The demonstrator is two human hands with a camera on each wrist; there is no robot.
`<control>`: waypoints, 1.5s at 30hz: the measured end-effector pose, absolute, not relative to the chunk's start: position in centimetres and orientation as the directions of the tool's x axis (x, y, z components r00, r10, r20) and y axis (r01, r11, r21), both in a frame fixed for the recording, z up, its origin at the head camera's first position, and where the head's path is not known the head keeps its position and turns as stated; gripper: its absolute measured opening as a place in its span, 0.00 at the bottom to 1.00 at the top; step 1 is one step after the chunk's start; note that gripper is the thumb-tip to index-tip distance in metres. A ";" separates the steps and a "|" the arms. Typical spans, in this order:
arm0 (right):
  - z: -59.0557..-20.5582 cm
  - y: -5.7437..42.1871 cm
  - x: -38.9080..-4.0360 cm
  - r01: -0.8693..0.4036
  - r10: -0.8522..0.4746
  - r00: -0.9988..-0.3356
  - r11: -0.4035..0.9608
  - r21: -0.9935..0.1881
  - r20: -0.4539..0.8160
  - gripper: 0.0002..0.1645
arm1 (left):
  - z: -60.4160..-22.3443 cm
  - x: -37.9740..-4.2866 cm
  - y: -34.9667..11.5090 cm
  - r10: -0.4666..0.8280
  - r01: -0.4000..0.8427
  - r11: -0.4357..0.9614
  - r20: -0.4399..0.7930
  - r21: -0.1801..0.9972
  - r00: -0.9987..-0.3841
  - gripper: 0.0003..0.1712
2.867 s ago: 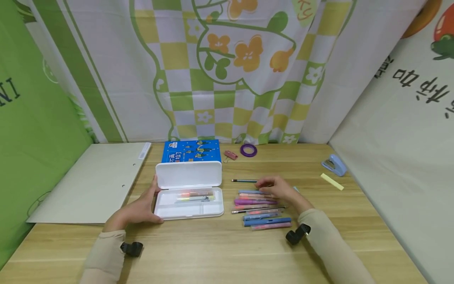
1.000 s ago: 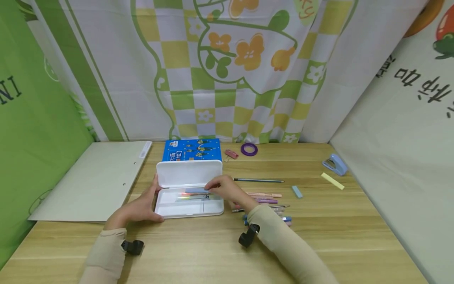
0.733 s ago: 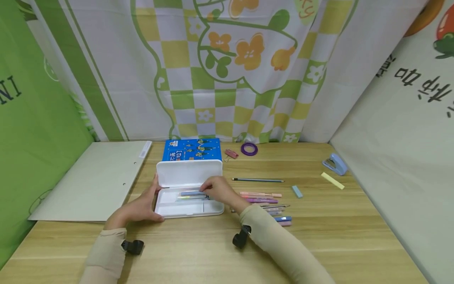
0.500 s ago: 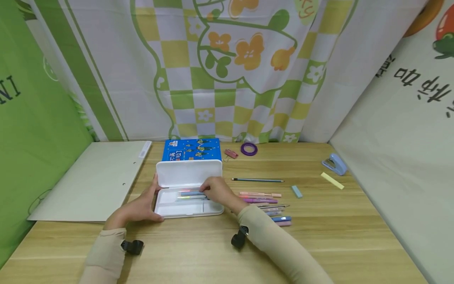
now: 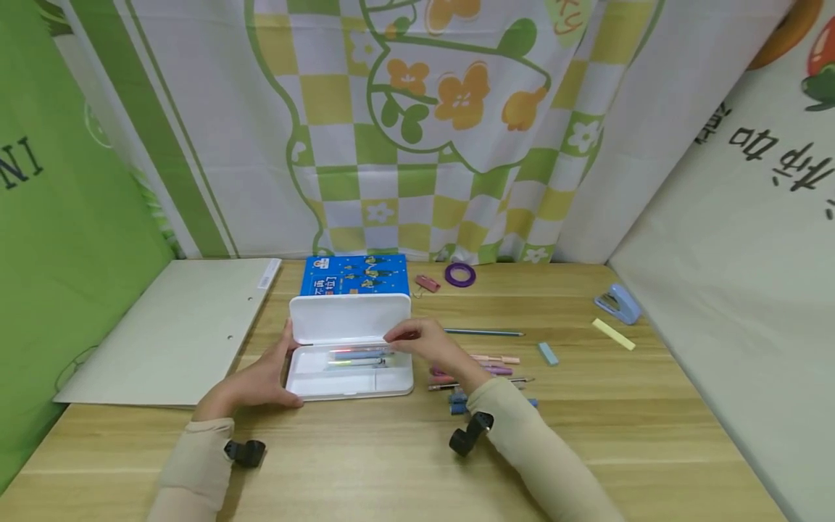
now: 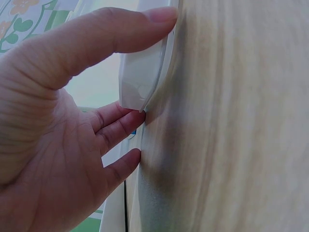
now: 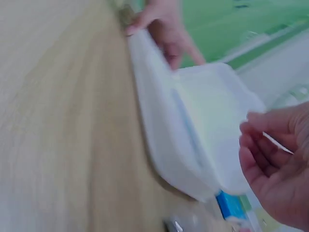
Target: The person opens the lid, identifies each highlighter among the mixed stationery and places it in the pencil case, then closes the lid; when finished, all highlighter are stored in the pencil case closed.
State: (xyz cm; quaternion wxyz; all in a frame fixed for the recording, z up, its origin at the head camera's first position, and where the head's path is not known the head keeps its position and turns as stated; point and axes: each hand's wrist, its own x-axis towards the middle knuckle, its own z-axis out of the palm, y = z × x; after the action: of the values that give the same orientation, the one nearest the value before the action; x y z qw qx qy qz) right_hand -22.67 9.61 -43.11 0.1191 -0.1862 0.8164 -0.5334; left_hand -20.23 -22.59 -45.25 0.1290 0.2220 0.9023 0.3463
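A white pencil case (image 5: pixel 326 386) lies with its lid raised. Several pens (image 5: pixel 359 355), one of them blue, rest in its rear compartment; the front compartments look bare. My left hand (image 5: pixel 257 380) holds the case's left end. In the left wrist view its thumb (image 6: pixel 145 24) presses on the front edge while the fingers touch the end. Over the right rear corner of the case hovers my right hand (image 5: pixel 430 344), fingers loosely curled with nothing between them. To the right lies a group of pens (image 5: pixel 496 370), partly hidden by the right forearm.
A pencil (image 5: pixel 485 333) and a light blue eraser-like block (image 5: pixel 548 354) lie at right. Behind are a blue book (image 5: pixel 355 274), pink binder clip (image 5: pixel 427 283) and purple ring (image 5: pixel 460 275). A blue stapler-like device (image 5: pixel 617 304), yellow strip (image 5: pixel 613 334) and large grey board (image 5: pixel 176 333) flank them.
My right hand has carried a blue pen from the group on the table into the case, let go of it and lifted back to the right. The left hand stays put.
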 end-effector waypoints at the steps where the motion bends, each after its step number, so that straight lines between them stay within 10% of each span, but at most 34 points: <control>1: -42.9 10.3 -22.6 -0.151 -0.430 -0.903 0.331 -0.932 -0.006 0.11 | -45.2 -20.2 -22.6 0.488 0.309 0.663 -0.081 0.682 -0.869 0.81; 22: -44.0 24.9 -22.1 -0.014 -0.379 -0.914 0.388 -0.922 -0.145 0.19 | -45.8 -20.4 -22.7 0.489 0.320 0.665 -0.069 0.675 -0.870 0.81; 45: -45.4 25.5 -22.8 -0.225 -0.479 -0.873 0.564 -0.795 -0.093 0.10 | -45.6 -20.4 -22.7 0.483 0.308 0.664 -0.078 0.681 -0.872 0.81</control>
State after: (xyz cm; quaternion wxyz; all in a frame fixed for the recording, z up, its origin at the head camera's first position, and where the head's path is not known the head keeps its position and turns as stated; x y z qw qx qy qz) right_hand -22.84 25.51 -45.37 0.1510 -0.2019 0.8712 -0.4212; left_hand -20.42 -22.65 -45.64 0.1268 0.2188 0.9034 0.3463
